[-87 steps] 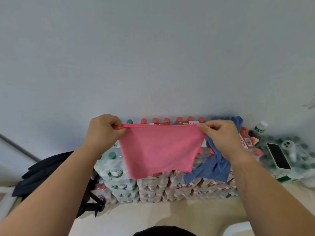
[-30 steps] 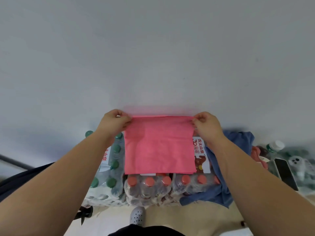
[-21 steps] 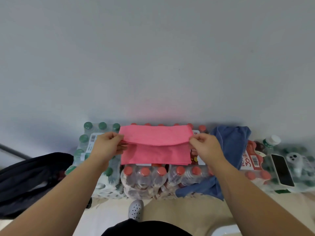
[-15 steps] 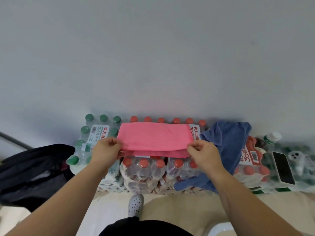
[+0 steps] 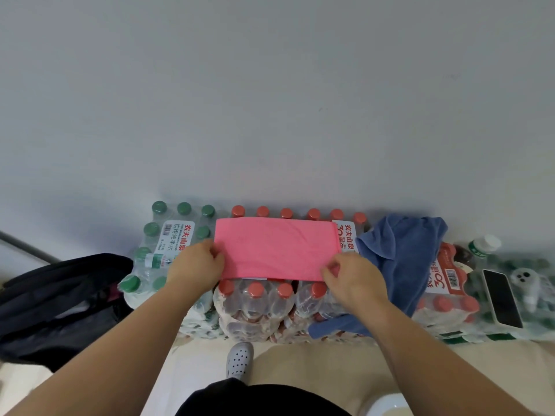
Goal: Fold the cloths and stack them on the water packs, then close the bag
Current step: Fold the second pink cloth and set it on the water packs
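A pink cloth [image 5: 274, 247], folded into a long flat band, lies on top of the red-capped water pack [image 5: 255, 298]. My left hand [image 5: 195, 265] pinches its near left corner. My right hand [image 5: 353, 279] pinches its near right corner. A crumpled blue cloth [image 5: 401, 259] drapes over the packs to the right of the pink one. A black bag [image 5: 57, 304] stands open on the floor at the left.
A green-capped water pack [image 5: 168, 235] sits left of the red-capped one. At the right lie another red-capped pack [image 5: 444, 283], a phone [image 5: 501, 298], a small white gadget [image 5: 524, 279] and a white bottle [image 5: 483, 246]. A grey wall rises behind. My shoe [image 5: 239, 358] is on the floor.
I lowered the hanging pink cloth onto the water pack and folded its top half down toward me. Both hands moved from its far edge to its near corners.
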